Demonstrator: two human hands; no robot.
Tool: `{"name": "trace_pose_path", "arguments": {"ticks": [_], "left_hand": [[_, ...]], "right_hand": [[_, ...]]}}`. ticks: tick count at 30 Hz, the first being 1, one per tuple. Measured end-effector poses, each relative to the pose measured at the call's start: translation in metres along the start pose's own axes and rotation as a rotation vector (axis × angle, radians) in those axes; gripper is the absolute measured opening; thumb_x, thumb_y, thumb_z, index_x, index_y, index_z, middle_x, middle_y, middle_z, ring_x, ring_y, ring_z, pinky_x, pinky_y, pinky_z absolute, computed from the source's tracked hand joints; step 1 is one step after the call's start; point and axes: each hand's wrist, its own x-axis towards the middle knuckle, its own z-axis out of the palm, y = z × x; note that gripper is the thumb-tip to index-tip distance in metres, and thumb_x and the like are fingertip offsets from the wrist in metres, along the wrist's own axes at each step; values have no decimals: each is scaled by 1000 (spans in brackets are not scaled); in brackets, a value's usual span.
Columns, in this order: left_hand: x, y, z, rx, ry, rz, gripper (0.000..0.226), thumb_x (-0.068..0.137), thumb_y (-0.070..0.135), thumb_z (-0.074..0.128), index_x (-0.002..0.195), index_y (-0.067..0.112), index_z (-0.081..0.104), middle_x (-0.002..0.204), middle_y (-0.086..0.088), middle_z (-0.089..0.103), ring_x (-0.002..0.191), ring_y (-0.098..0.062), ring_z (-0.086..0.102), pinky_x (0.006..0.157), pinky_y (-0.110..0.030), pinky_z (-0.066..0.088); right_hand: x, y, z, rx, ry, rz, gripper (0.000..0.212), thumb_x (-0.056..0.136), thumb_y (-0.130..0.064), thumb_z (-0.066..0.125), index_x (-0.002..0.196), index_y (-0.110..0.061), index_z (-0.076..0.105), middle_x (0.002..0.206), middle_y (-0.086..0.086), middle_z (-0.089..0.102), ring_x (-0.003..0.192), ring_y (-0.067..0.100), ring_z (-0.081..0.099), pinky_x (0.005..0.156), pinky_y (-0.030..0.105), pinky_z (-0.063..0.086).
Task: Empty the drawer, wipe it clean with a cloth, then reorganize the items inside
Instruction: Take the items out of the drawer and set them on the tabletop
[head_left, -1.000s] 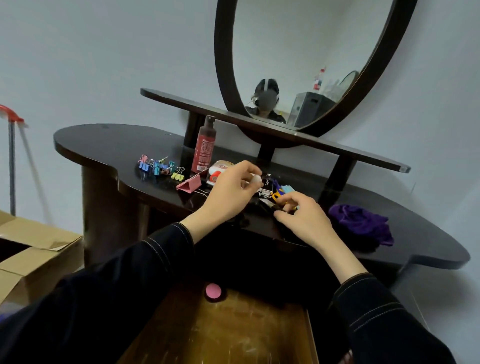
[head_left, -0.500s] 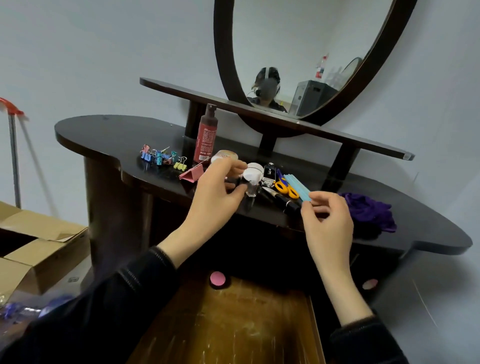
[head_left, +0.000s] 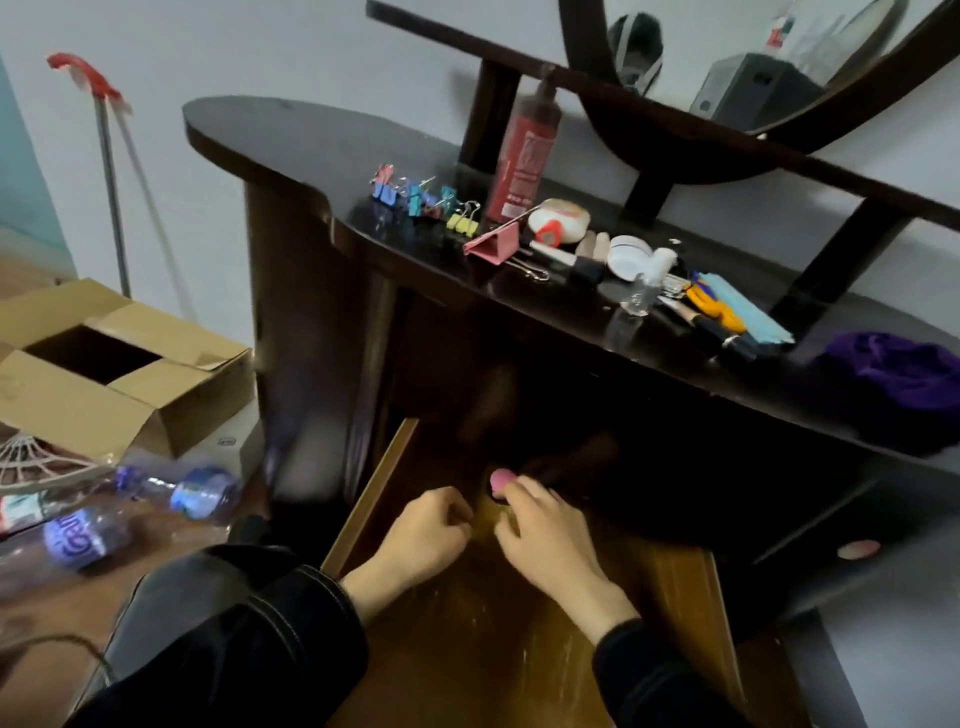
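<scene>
**1 thing left in the drawer, and it's in an awkward spot**

The drawer (head_left: 519, 649) is pulled out at the bottom of the frame. Its wooden floor looks bare and scuffed apart from 1 pink round thing (head_left: 500, 480) at the back, in the shadow under the counter (head_left: 311, 135).

What I'd worry about: a clumsy poke pushes the pink thing deeper into the dark. Or a hand coming up clips the small clear bottle (head_left: 641, 291) near the counter's front edge and it drops into the drawer.

Both hands are low in the drawer, centre frame, backs up, wrists nearly side by side. The right hand (head_left: 545, 540) has its fingertips curled onto the pink thing, but I can't tell if the grip has actually closed on it. The left hand (head_left: 421, 535) is loosely fisted just beside it, and I can't tell if it holds anything.

The purple cloth (head_left: 904, 374) is on the counter at the far right, well apart.
</scene>
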Motion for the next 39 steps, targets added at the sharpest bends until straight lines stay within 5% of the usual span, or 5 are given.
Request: {"name": "trace_pose_path", "arguments": {"ticks": [11,16,25,32,39], "left_hand": [[2,-6,8,32,-19,66,14,90,17,57,100,19,65,89,2,68,75,-17,67,67,-39,58],[3,-5,6,71,10,105,12,88,19,57,93,22,67,91,4,68,81,-17,66,74,-40,57],[-35,26,-16,201,232,433,19,92,17,58,110,20,63,106,7,61,94,-10,60,82,-29,51],[-54,140,-66,280,719,1062,23,91,16,55,110,10,67,112,0,62,105,-22,56,88,-33,44],[-26,187,-65,476,696,969,26,91,26,52,104,14,71,99,1,64,90,-26,61,75,-39,44]], "right_hand": [[77,16,73,-111,-360,274,47,104,-27,47,149,-19,38,144,8,52,127,26,52,84,15,38],[37,14,60,110,-240,353,51,98,-16,57,145,-27,40,149,4,45,132,28,47,101,41,47],[-80,-8,-49,521,-17,245,47,82,-72,57,121,-47,51,109,-26,58,98,-4,59,74,17,53],[-81,-26,-211,826,431,30,33,84,-50,69,114,-39,65,98,-17,68,77,8,62,65,26,52],[-27,49,-271,755,639,364,27,83,-42,75,104,-30,65,98,-11,68,94,6,64,80,27,49]]}}
